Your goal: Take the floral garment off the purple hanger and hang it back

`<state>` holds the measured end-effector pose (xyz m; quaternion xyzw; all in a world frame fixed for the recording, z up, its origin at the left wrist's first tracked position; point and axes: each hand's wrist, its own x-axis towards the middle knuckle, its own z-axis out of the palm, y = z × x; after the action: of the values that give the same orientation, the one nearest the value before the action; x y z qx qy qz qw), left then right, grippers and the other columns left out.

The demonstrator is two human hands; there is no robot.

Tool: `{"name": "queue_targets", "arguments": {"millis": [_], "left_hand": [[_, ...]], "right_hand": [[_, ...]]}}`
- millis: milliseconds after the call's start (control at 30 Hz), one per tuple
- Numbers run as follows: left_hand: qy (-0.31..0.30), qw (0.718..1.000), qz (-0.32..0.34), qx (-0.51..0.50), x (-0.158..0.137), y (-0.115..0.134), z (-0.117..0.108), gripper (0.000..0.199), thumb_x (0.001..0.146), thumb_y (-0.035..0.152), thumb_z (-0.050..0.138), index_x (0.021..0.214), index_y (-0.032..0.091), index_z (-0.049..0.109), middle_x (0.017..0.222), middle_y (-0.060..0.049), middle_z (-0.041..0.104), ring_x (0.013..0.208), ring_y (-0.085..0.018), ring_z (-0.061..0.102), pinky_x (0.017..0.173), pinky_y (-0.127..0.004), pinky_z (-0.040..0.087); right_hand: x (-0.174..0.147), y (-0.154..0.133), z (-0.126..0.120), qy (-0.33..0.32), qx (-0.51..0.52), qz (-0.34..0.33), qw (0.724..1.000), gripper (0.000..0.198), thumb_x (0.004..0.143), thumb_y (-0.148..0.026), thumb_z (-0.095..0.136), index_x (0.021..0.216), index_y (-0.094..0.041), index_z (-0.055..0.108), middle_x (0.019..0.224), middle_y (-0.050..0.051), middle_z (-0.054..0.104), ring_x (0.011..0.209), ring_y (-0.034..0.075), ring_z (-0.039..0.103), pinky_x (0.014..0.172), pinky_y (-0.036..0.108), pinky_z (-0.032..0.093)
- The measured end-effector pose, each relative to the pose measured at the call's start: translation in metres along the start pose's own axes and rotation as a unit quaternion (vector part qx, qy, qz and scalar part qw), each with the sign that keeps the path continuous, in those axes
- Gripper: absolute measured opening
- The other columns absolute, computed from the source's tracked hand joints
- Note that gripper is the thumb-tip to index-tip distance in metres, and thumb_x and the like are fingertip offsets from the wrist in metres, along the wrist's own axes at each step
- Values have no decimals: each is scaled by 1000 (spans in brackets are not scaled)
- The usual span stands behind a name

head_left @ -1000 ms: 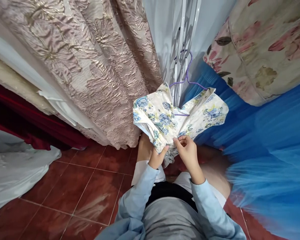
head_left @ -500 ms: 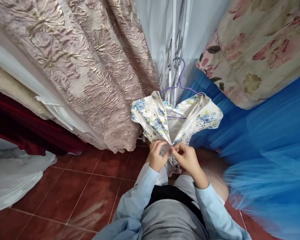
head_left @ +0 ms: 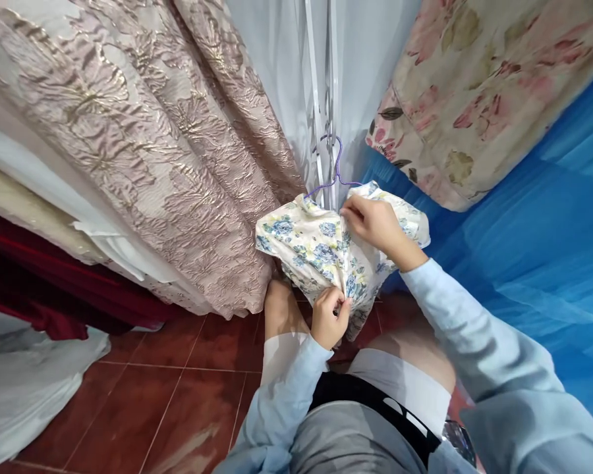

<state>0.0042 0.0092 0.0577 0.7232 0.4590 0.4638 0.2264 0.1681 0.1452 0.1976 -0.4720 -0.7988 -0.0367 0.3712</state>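
A white dress with blue and yellow flowers (head_left: pixel 301 237) hangs in front of me on a purple wire hanger (head_left: pixel 338 172). Its zipper (head_left: pixel 344 263) runs down the middle, the two edges lying together. At the zipper's top, near the neckline, my right hand (head_left: pixel 375 220) is closed in a pinch; the pull itself is hidden by the fingers. Lower down, my left hand (head_left: pixel 330 316) grips the fabric by the zipper's bottom end. The dress's lower part falls between my knees, partly hidden.
White metal bars (head_left: pixel 332 79) hold the hanger. Pink embossed fabric (head_left: pixel 143 145) hangs at left, with dark red cloth (head_left: pixel 39 276) beyond it. On the right are floral fabric (head_left: pixel 454 99) and blue tulle (head_left: pixel 514 263). Red tiles (head_left: pixel 143 408) cover the floor.
My right hand has moved up from beside the left hand to the neckline, and the open V of the dress has closed. My left hand stays low on the fabric.
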Motion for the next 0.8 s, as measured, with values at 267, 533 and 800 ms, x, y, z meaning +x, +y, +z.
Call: {"name": "queue_targets", "arguments": {"millis": [267,533,800], "left_hand": [[-96,995,36,-19,26,-11,-29,13,95,25,60,84,19,59,77,-1,61,72,-15,56,70,-27,43],[-8,985,173,27,175,23,-80,30,105,38,49,122,20,67,90,-4,68,79,-17,63,79,-29,47],[26,971,219,86,200,32,-76,32,106,36,46,85,17,62,75,-2,60,72,-16,57,73,-27,42]], "right_hand": [[13,-3,-7,124,49,-12,991,23,99,-37,52,91,-19,64,73,5,66,65,20,59,63,29,39],[-4,-7,-18,68,12,-56,996,26,102,-35,47,90,-20,65,81,7,69,74,20,62,69,30,42],[-2,-8,3,-14,-93,-106,990,24,99,-24,45,84,-18,62,75,8,67,70,20,56,63,31,31]]}}
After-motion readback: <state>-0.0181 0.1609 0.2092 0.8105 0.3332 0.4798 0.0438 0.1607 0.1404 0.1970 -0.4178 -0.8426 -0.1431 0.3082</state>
